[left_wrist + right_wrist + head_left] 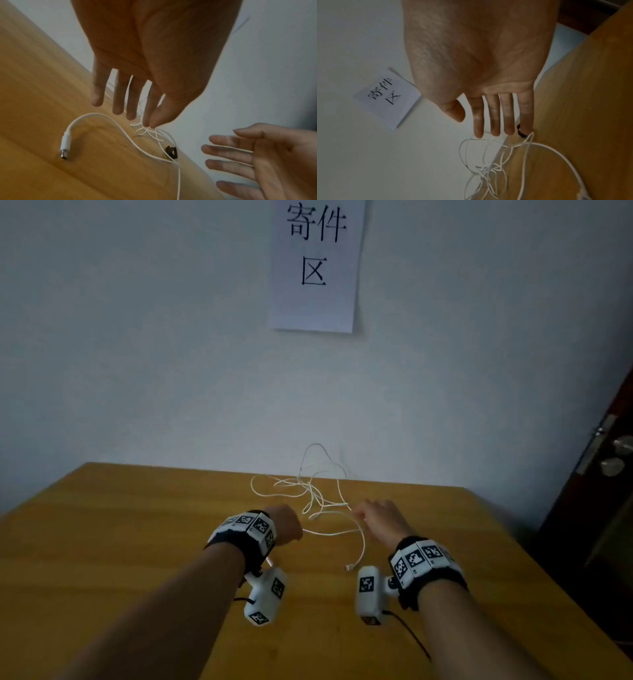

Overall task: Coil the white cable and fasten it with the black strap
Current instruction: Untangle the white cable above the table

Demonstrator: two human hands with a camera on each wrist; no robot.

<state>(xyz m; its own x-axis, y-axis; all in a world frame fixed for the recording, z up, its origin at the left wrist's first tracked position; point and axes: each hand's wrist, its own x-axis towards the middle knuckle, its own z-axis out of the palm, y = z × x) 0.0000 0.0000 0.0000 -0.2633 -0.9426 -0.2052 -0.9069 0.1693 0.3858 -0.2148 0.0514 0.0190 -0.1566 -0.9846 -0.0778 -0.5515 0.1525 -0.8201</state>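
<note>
Table (137, 542): wooden, yellow-brown, set against a pale wall (137, 337).
White cable (310, 491): loose tangle at 12 o'clock of the hands, near the table's far edge; one loop rises against the wall; a strand curves back toward 6 o'clock and ends in a plug (348, 568) lying between the wrists.
Left hand (286, 523): at 9 o'clock of the cable's near strand, back up, fingers hidden; whether it touches the strand is unclear.
Right hand (380, 517): at 3 o'clock of the tangle, fingers reaching toward the cable.
Wristbands (248, 527): marker-patterned, one on each wrist, a white camera unit (368, 594) beneath.
Paper sign (315, 263): on the wall at 12 o'clock, printed characters.
Door (603, 474): dark, at 3 o'clock.
</note>
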